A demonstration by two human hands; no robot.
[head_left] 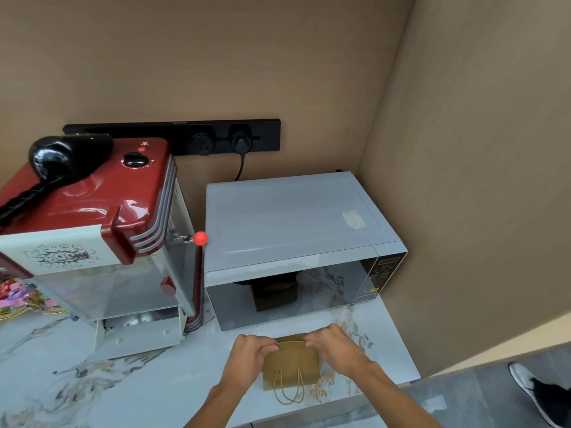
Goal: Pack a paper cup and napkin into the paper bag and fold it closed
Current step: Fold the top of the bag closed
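A brown paper bag (290, 367) stands on the marble counter (139, 381) in front of the microwave. Its top flap is folded over toward me, and its twine handles (289, 389) hang down the front. My left hand (248, 358) pinches the folded top edge at the left corner. My right hand (335, 347) pinches the same edge at the right corner. No paper cup or napkin shows; the bag's inside is hidden.
A grey microwave (296, 223) stands right behind the bag, reflecting it in its door. A red popcorn machine (92, 230) with a red-knobbed lever (200, 238) stands to the left. Colourful packets (21, 299) lie at far left. The counter edge runs close in front of the bag. A shoe (540, 393) is on the floor at right.
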